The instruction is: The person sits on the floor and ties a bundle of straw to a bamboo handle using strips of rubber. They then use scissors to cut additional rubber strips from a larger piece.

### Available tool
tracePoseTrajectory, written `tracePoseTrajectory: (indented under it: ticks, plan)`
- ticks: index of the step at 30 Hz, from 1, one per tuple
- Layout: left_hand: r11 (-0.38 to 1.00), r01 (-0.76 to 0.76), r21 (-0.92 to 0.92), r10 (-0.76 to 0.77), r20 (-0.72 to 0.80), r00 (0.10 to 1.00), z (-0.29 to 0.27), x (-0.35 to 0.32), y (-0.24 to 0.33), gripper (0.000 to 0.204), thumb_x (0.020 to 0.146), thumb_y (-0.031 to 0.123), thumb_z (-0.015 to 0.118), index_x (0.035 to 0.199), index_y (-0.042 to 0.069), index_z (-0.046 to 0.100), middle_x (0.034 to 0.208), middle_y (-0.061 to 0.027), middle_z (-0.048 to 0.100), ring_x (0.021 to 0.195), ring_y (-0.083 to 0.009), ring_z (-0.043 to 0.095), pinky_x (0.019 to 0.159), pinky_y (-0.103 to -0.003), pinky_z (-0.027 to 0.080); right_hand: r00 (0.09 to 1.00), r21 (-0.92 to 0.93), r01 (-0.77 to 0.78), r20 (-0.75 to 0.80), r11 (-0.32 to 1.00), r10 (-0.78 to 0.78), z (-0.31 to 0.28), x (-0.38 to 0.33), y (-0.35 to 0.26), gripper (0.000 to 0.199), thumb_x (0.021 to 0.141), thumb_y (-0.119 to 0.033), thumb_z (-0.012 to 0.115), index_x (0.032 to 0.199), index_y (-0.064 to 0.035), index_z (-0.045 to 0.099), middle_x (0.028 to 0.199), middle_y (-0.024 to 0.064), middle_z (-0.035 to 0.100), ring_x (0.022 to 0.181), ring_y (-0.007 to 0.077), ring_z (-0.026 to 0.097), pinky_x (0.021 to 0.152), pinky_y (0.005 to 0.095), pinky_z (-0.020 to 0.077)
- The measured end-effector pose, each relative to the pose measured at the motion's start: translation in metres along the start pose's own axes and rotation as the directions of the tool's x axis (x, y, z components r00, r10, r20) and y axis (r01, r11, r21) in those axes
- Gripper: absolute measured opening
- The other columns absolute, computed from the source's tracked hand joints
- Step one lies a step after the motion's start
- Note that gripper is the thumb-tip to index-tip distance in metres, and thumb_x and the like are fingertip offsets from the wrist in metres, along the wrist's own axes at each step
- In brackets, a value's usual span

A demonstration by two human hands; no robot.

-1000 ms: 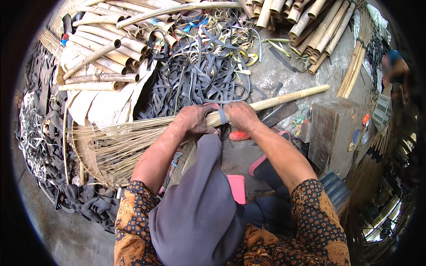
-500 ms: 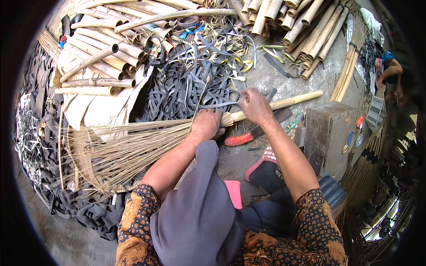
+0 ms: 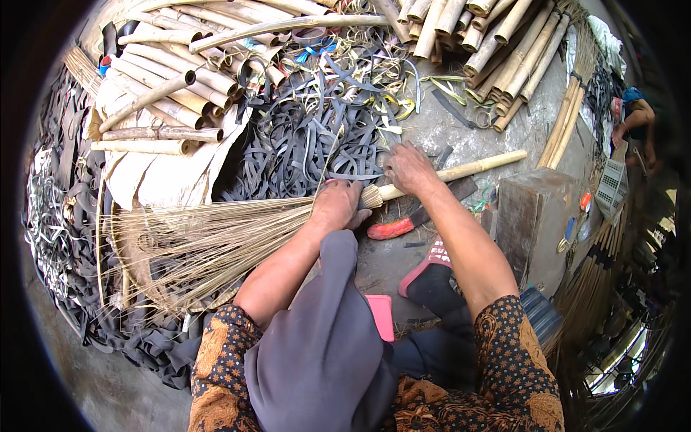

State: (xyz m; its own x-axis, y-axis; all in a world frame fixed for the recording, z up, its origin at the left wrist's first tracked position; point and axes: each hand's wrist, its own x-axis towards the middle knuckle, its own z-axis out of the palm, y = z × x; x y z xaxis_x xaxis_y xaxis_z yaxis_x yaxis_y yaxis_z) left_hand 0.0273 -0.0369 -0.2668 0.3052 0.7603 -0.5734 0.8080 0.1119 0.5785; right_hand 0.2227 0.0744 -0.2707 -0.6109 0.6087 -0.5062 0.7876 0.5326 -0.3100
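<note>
A stick broom lies across the ground, its fan of thin bristles (image 3: 194, 245) spreading left and its bamboo handle (image 3: 479, 167) pointing right. My left hand (image 3: 337, 205) clamps the bundle where the bristles meet the handle. My right hand (image 3: 407, 167) is just right of it, gripping the handle close to the pile of black rubber strips (image 3: 317, 137). A knife with a red handle (image 3: 392, 228) lies on the ground under my hands. A grey headscarf (image 3: 324, 338) hides part of my lap.
Bamboo poles (image 3: 169, 79) are stacked at the upper left and more poles (image 3: 497, 43) at the top right. A wooden block (image 3: 533, 216) stands at the right. Dark rubber scraps (image 3: 54, 216) line the left edge. Another person (image 3: 637, 119) is at the far right.
My right hand has moved right along the handle, away from my left hand. The broom has shifted slightly, with the handle now angled higher to the right.
</note>
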Motion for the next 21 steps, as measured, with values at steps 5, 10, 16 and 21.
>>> tracePoseTrajectory:
  ticks: [5,10,16,21]
  plan:
    - [0.996,0.047,-0.073,-0.052,-0.07,0.996,-0.003,-0.003,0.007,0.056,0.078,0.039,0.085,0.119,0.007,0.064,0.112,-0.0211,0.067,0.112,-0.0399,0.065,0.099,-0.047,0.051,0.977,0.41,-0.198,0.005,0.891,0.215,-0.013,-0.005,-0.013,0.018,0.093,-0.017,0.06,0.101,-0.0032,0.067,0.087,0.016,0.071,0.084,0.0342,0.07,0.079,0.0467,0.0545]
    - [0.992,0.081,-0.092,-0.09,-0.107,0.99,0.005,-0.001,0.006,0.058,0.076,0.036,0.087,0.12,0.006,0.064,0.121,-0.0208,0.064,0.115,-0.0394,0.063,0.102,-0.047,0.049,0.937,0.921,-0.284,0.207,0.266,0.282,-0.014,-0.062,-0.051,0.03,0.102,-0.023,0.056,0.109,0.0052,0.061,0.077,0.0136,0.07,0.057,0.0173,0.065,0.057,0.0324,0.0524]
    - [0.995,0.061,-0.078,-0.072,-0.15,0.986,0.012,-0.001,0.004,0.058,0.075,0.033,0.088,0.118,0.003,0.064,0.125,-0.0209,0.064,0.116,-0.0392,0.063,0.103,-0.047,0.049,0.827,0.929,-0.361,0.358,-0.079,0.434,0.014,-0.116,-0.1,0.033,0.105,-0.026,0.057,0.107,0.0067,0.061,0.079,0.0126,0.068,0.052,0.0149,0.06,0.047,0.027,0.0502]
    - [0.991,0.07,-0.116,-0.092,-0.198,0.976,0.014,-0.002,0.006,0.063,0.073,0.031,0.09,0.12,0.002,0.06,0.117,-0.0206,0.067,0.113,-0.0394,0.064,0.102,-0.046,0.049,0.795,0.938,-0.288,0.345,-0.191,0.499,0.02,-0.131,-0.116,0.031,0.106,-0.024,0.055,0.104,0.0072,0.06,0.091,0.0132,0.067,0.061,0.016,0.066,0.05,0.0281,0.0564]
